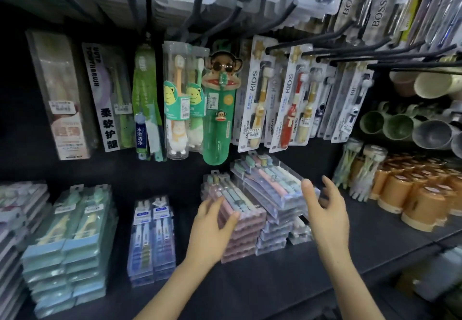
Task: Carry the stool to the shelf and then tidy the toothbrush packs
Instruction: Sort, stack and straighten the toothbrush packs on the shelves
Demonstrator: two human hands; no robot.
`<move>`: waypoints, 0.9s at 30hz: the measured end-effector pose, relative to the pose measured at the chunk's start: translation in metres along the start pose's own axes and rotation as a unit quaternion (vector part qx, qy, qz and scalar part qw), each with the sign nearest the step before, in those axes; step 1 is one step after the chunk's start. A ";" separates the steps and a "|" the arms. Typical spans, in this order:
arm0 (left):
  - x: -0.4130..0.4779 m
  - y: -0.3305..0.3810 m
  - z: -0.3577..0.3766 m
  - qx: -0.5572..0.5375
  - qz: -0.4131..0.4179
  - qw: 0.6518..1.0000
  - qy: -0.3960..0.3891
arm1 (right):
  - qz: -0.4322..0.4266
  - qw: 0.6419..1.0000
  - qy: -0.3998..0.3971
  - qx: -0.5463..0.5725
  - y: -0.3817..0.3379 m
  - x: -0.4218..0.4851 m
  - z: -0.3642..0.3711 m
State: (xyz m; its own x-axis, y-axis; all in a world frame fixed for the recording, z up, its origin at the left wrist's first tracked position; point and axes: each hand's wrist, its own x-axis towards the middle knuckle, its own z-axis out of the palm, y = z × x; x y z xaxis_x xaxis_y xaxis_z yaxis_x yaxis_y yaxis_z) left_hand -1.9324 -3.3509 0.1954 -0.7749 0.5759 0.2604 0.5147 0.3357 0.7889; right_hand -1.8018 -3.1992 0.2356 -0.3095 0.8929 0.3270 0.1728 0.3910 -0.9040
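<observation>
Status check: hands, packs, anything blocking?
Left hand open, resting on pink pack stack. Right hand open at askew top clear pack; contact unclear. Stool not in view. Nothing between hands and packs.

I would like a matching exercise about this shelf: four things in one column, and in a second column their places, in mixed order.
Things
1. left hand
2. green monkey case
3. orange cups
4. blue-green packs

Places
A. hanging above the shelf
B. stacked at the shelf's left
C. resting on the pink packs
D. standing at the shelf's right

Pairs: 1-C, 2-A, 3-D, 4-B
</observation>
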 end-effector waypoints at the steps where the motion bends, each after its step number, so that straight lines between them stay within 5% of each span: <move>1: 0.005 0.001 0.003 -0.019 -0.018 1.000 -0.004 | 0.011 0.999 -0.035 0.020 0.001 0.007 0.000; 10: 0.020 0.006 0.028 -0.194 -0.167 0.967 -0.014 | 0.051 0.988 -0.142 0.022 0.009 0.052 -0.002; 16: 0.009 0.014 0.032 -0.318 -0.260 0.912 0.002 | 0.071 0.982 -0.050 0.167 0.032 0.021 -0.026; 23: -0.002 0.015 0.039 -0.371 -0.355 0.858 -0.031 | 0.119 0.973 -0.184 0.075 0.079 -0.015 -0.014; 27: 0.000 0.013 0.039 -0.346 -0.328 0.879 -0.026 | 0.044 0.947 -0.317 0.009 0.080 -0.051 0.008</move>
State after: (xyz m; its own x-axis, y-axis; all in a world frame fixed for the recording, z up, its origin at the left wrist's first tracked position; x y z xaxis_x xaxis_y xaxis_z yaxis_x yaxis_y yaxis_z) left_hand -1.9117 -3.3177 0.1840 -0.7942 0.4679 -0.3877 -0.3967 0.0840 0.9141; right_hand -1.7797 -3.2156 0.1443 -0.7954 0.6056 0.0237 0.2105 0.3128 -0.9262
